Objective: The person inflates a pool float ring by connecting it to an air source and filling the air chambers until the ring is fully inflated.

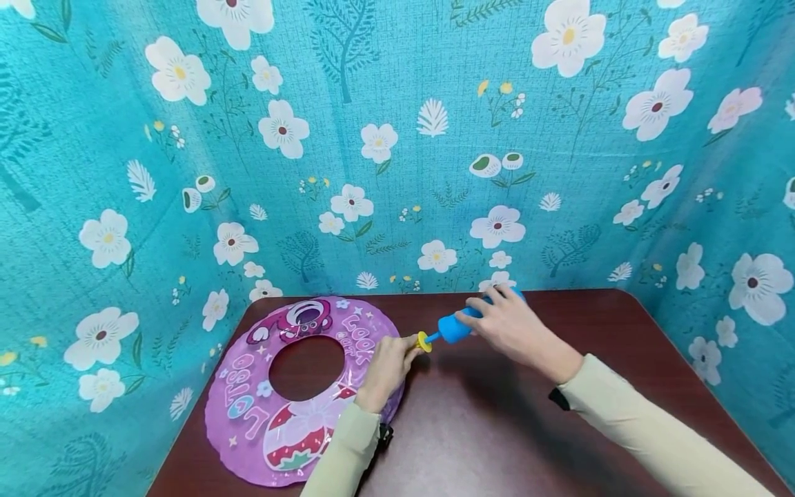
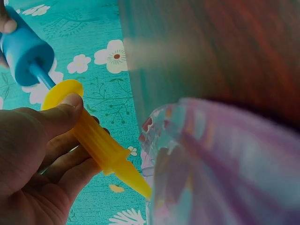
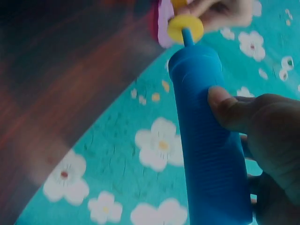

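A hand pump with a blue barrel (image 3: 206, 126) and a yellow handle (image 2: 91, 140) is held between both hands. My left hand (image 1: 388, 366) pinches the yellow part, thumb near its round flange. Its tapered tip points down at the purple swim ring (image 1: 232, 386), overlapping the ring's clear edge in the left wrist view. My right hand (image 1: 506, 321) grips the blue barrel, thumb along its side. A short length of blue rod (image 2: 42, 77) shows between barrel and flange. The swim ring lies on the table, puffed up, printed with a bear, strawberries and letters.
The dark reddish-brown table (image 1: 497, 428) extends under the ring and both arms. Teal floral cloth (image 1: 397, 138) hangs behind the table and along both sides.
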{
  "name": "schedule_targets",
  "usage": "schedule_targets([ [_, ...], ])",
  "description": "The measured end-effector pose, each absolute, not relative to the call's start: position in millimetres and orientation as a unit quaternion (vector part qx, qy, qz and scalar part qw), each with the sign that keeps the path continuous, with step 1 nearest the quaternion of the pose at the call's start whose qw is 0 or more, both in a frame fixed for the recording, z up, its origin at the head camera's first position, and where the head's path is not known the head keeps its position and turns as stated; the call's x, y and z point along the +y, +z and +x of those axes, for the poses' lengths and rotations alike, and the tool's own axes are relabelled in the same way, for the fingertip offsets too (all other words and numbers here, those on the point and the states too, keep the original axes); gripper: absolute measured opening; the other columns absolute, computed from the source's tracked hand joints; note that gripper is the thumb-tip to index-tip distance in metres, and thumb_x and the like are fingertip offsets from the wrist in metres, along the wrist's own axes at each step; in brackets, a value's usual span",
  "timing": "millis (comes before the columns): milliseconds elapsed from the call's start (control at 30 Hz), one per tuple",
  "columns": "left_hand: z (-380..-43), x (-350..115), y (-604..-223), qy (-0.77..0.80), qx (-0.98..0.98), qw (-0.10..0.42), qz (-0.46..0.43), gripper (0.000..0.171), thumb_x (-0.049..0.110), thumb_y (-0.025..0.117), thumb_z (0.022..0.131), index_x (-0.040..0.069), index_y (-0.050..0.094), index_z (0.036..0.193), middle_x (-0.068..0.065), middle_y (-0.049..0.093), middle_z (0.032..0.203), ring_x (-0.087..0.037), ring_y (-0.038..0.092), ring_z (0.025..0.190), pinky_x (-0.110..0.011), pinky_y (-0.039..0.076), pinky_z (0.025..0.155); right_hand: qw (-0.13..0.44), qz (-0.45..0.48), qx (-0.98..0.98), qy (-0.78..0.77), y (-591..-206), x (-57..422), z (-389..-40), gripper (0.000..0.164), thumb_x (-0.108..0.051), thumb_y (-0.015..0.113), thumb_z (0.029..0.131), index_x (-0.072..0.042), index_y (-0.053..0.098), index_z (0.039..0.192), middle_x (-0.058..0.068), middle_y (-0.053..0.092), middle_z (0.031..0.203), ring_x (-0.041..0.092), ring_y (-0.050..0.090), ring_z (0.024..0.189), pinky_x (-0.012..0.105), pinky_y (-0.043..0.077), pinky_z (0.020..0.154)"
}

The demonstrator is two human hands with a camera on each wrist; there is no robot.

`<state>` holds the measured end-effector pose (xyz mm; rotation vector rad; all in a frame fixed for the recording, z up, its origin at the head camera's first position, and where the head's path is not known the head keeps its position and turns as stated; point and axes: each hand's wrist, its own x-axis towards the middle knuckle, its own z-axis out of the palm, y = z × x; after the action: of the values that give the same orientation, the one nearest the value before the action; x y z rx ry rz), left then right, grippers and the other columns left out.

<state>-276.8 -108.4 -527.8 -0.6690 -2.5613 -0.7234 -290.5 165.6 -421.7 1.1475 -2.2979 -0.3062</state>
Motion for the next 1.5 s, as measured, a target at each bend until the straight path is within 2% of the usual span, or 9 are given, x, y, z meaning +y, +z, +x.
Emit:
schedule_targets([
  [100, -278, -107, -529, -0.256, -0.916, 0.199, -0.238, 0.007, 0.017, 0.076, 0.098, 0.011, 0.079, 0.096, -0.002, 0.078, 0.082, -0.015, 0.069, 0.069, -0.031, 0.059, 0.067, 0.263, 0.432, -0.855, -0.114, -432, 150, -292, 0.049, -0.033, 0.093, 0.083, -0.024, 0.077, 0.129, 0.01, 0.076, 0.119, 0.037, 0.067, 0.106, 0.054, 0.056, 0.094],
  [200, -278, -106, -530, -0.257, -0.918, 0.189, -0.233, 0.009, 0.018, 0.076, 0.099, 0.01, 0.081, 0.1, -0.002, 0.079, 0.084, -0.017, 0.072, 0.072, -0.032, 0.06, 0.07, 0.254, 0.433, -0.857, -0.116, -444, 140, -293, 0.048, -0.036, 0.091, 0.086, -0.023, 0.077, 0.13, 0.011, 0.075, 0.117, 0.035, 0.067, 0.101, 0.053, 0.056, 0.09],
  [333, -277, -104, -531, -0.268, -0.92, 0.175, -0.227, 0.012, 0.017, 0.076, 0.099, 0.01, 0.082, 0.107, -0.002, 0.081, 0.089, -0.017, 0.075, 0.077, -0.032, 0.063, 0.074, 0.251, 0.43, -0.858, -0.129, -456, 136, -292, 0.055, -0.04, 0.09, 0.086, -0.024, 0.074, 0.135, 0.012, 0.073, 0.117, 0.035, 0.067, 0.099, 0.051, 0.057, 0.085],
  [400, -276, -104, -533, -0.269, -0.921, 0.172, -0.224, 0.013, 0.017, 0.076, 0.099, 0.01, 0.082, 0.108, -0.003, 0.081, 0.09, -0.017, 0.075, 0.078, -0.031, 0.063, 0.075, 0.248, 0.426, -0.859, -0.137, -457, 138, -292, 0.058, -0.04, 0.091, 0.085, -0.024, 0.072, 0.137, 0.012, 0.072, 0.118, 0.035, 0.066, 0.099, 0.051, 0.057, 0.087],
  [567, -277, -107, -534, -0.261, -0.921, 0.189, -0.219, 0.008, 0.018, 0.077, 0.099, 0.012, 0.081, 0.102, -0.002, 0.08, 0.088, -0.016, 0.072, 0.073, -0.032, 0.061, 0.071, 0.242, 0.418, -0.864, -0.143, -440, 157, -295, 0.061, -0.037, 0.092, 0.083, -0.025, 0.07, 0.138, 0.011, 0.072, 0.12, 0.036, 0.068, 0.106, 0.052, 0.059, 0.094],
  [700, -278, -111, -534, -0.259, -0.921, 0.196, -0.217, 0.008, 0.019, 0.077, 0.099, 0.014, 0.082, 0.103, -0.001, 0.081, 0.089, -0.014, 0.07, 0.072, -0.032, 0.061, 0.07, 0.251, 0.411, -0.865, -0.138, -418, 183, -296, 0.066, -0.039, 0.096, 0.078, -0.025, 0.07, 0.138, 0.011, 0.073, 0.127, 0.036, 0.069, 0.111, 0.052, 0.06, 0.093],
  [1033, -280, -116, -530, -0.263, -0.918, 0.199, -0.22, 0.011, 0.018, 0.077, 0.099, 0.012, 0.082, 0.107, -0.002, 0.081, 0.09, -0.014, 0.071, 0.073, -0.03, 0.061, 0.07, 0.275, 0.412, -0.859, -0.134, -387, 225, -295, 0.07, -0.034, 0.098, 0.075, -0.02, 0.071, 0.138, 0.011, 0.075, 0.122, 0.037, 0.07, 0.105, 0.053, 0.059, 0.09],
  [1300, -276, -116, -530, -0.275, -0.918, 0.194, -0.211, 0.008, 0.017, 0.076, 0.099, 0.013, 0.082, 0.103, -0.001, 0.08, 0.086, -0.011, 0.064, 0.068, -0.028, 0.059, 0.068, 0.26, 0.446, -0.844, -0.147, -398, 194, -300, 0.066, -0.032, 0.097, 0.077, -0.021, 0.072, 0.137, 0.012, 0.072, 0.122, 0.038, 0.067, 0.104, 0.053, 0.056, 0.09],
  [1500, -276, -110, -531, -0.292, -0.913, 0.191, -0.213, 0.011, 0.017, 0.074, 0.101, 0.012, 0.081, 0.107, -0.002, 0.08, 0.088, -0.01, 0.067, 0.07, -0.028, 0.059, 0.068, 0.27, 0.454, -0.831, -0.173, -416, 163, -301, 0.065, -0.036, 0.098, 0.076, -0.026, 0.073, 0.135, 0.011, 0.073, 0.117, 0.038, 0.067, 0.103, 0.054, 0.055, 0.094],
])
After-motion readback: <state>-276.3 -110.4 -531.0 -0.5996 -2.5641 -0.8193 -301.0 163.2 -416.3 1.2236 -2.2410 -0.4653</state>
